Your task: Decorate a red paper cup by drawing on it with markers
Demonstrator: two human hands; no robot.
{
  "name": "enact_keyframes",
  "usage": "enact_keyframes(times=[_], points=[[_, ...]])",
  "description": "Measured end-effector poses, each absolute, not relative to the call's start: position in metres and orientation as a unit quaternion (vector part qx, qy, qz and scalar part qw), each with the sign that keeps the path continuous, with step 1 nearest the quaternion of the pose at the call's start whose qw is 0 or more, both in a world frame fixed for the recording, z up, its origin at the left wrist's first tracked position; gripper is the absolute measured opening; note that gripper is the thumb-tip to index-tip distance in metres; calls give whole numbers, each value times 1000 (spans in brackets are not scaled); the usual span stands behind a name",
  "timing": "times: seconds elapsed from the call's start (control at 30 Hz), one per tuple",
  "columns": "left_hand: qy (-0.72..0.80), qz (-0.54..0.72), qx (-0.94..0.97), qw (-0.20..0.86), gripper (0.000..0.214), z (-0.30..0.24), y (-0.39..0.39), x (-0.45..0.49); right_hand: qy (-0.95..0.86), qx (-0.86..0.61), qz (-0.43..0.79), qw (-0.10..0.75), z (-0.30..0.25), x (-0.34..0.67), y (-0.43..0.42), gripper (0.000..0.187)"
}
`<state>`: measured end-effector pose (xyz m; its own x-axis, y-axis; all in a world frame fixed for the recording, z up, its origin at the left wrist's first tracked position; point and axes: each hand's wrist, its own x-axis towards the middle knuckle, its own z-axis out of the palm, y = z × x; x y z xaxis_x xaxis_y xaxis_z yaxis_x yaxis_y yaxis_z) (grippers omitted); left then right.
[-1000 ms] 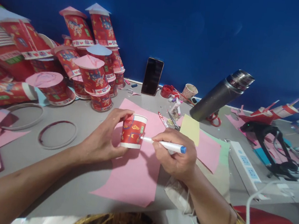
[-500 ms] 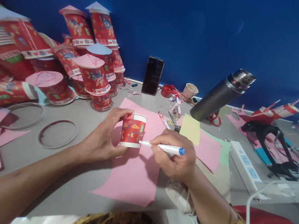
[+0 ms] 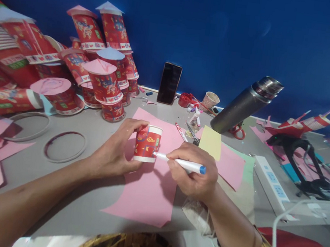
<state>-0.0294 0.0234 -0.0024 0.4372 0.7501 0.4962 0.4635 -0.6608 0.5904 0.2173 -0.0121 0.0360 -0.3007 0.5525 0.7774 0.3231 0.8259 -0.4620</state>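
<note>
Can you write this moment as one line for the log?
left hand: grips red paper cup standing on pink paper | right hand: holds white marker, tip at cup's lower edge

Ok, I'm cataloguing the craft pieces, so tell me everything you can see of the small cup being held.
The paper cup is small, red with gold and blue prints, white at rim and base. It stands upright on the pink sheet. The left hand grips its side; the pen in the right hand touches its lower wall.
</note>
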Motion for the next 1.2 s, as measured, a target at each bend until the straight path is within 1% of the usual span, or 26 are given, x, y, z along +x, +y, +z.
enact_keyframes(times=[0.1, 0.27, 0.4, 0.7, 0.87, 1.2], points=[[358, 379, 835, 174, 75, -4, 24, -30, -803, -258, 108, 527, 35, 216, -12, 12], [337, 373, 852, 146, 81, -5, 24, -28, -819, -249, 120, 503, 32, 214, -13, 11], [324, 370, 861, 130, 79, -6, 24, -28, -822, -244, 123, 499, 28, 213, -13, 10], [323, 387, 851, 147, 83, -8, 24, -27, -824, -265, 114, 488, 30, 215, -13, 11], [338, 400, 839, 150, 77, -7, 23, -28, -812, -273, 107, 505, 34, 217, -13, 11], [349, 399, 833, 162, 74, -5, 21, -30, -798, -286, 100, 521, 37, 219, -12, 11]])
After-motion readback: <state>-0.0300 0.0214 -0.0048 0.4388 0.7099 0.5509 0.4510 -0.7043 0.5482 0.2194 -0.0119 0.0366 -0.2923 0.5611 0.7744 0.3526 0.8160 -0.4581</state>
